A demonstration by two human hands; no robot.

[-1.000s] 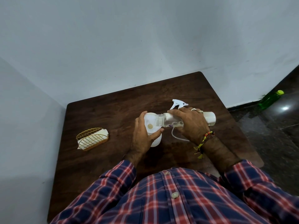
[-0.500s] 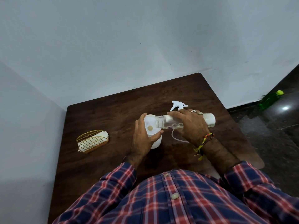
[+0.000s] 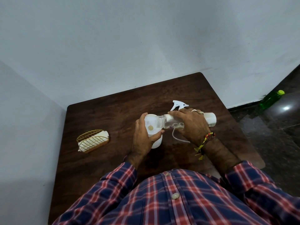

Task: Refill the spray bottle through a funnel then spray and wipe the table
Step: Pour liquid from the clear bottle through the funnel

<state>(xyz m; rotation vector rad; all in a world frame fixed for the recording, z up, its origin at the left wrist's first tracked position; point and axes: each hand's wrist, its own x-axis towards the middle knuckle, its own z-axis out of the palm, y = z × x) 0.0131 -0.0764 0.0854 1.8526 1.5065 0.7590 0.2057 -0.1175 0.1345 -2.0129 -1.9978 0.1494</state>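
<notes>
A white spray bottle (image 3: 158, 142) stands uncapped at the middle of the dark wooden table (image 3: 113, 111), with a white funnel (image 3: 150, 122) in its mouth. My left hand (image 3: 142, 138) grips the funnel and the bottle's top. My right hand (image 3: 190, 124) holds a clear refill bottle (image 3: 162, 122) lying almost level, its open neck over the funnel. Clear liquid shows inside the bottle. The white trigger spray head (image 3: 178, 105) lies on the table behind my right hand, and its thin tube (image 3: 176, 138) curls out below the hand.
A gold wire basket (image 3: 92, 141) holding a folded white cloth sits at the table's left. White walls close the back and left sides. A green bottle (image 3: 271, 99) stands on the dark floor to the right, beyond the table edge.
</notes>
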